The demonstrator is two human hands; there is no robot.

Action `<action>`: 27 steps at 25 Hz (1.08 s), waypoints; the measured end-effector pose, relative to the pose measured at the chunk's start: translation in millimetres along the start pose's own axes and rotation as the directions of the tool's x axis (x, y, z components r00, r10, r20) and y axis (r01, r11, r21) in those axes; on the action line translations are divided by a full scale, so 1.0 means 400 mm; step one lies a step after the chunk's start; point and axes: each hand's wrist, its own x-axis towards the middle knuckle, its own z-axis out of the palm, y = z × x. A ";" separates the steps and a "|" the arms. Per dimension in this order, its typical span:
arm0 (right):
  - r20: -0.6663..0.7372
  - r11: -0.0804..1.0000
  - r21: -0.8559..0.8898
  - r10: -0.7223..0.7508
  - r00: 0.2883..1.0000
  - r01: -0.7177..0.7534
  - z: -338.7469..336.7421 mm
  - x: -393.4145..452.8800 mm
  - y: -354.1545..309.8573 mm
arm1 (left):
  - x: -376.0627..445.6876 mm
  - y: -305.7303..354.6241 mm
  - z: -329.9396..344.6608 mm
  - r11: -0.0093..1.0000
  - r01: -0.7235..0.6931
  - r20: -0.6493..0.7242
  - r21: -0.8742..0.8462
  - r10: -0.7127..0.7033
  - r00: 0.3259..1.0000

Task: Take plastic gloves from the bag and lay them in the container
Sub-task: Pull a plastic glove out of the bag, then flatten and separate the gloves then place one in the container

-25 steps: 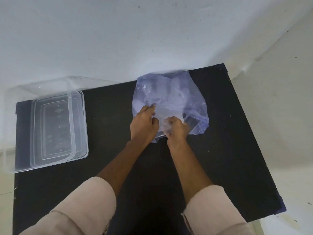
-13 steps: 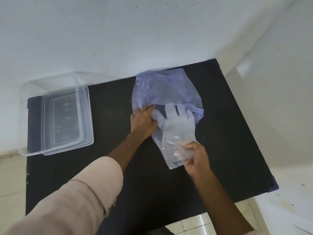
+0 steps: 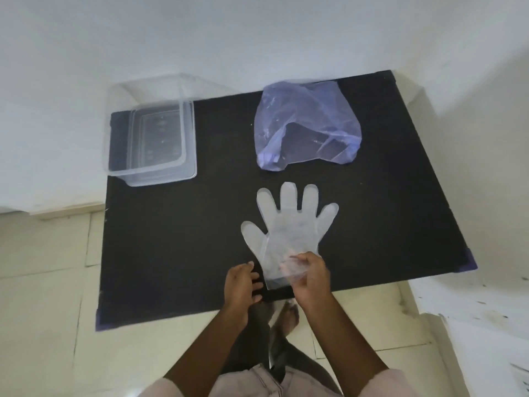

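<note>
Glove out of the bag now: half a second ago its fingertips were still tucked at the bag's mouth and my left hand was pinning the bag down; now the glove lies spread flat on the black counter, clear of the bag and well apart from it. My right hand pinches the cuff end between thumb and fingers, while my left has let go of the bag and hovers just beside the cuff with its fingers loosely spread, holding nothing. The bag sits slack at the far side of the counter. The clear container stands at the far left, and I can see no glove in it, so I judge the carry across and the laying-in are next.
</note>
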 end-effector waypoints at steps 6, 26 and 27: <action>0.027 0.994 -0.097 0.050 0.998 -0.047 0.028 -0.016 0.105 | 0.032 0.018 -0.080 1.000 0.008 0.058 -0.019 -0.007 0.998; 0.764 -0.607 -0.578 -0.169 0.623 0.545 0.035 0.003 0.201 | 0.099 0.033 -0.262 0.999 0.007 0.107 0.033 -0.011 0.994; 0.759 -0.621 -0.581 -0.177 0.627 0.527 0.037 -0.001 0.201 | 0.099 0.034 -0.262 1.000 0.005 0.104 0.030 -0.008 0.995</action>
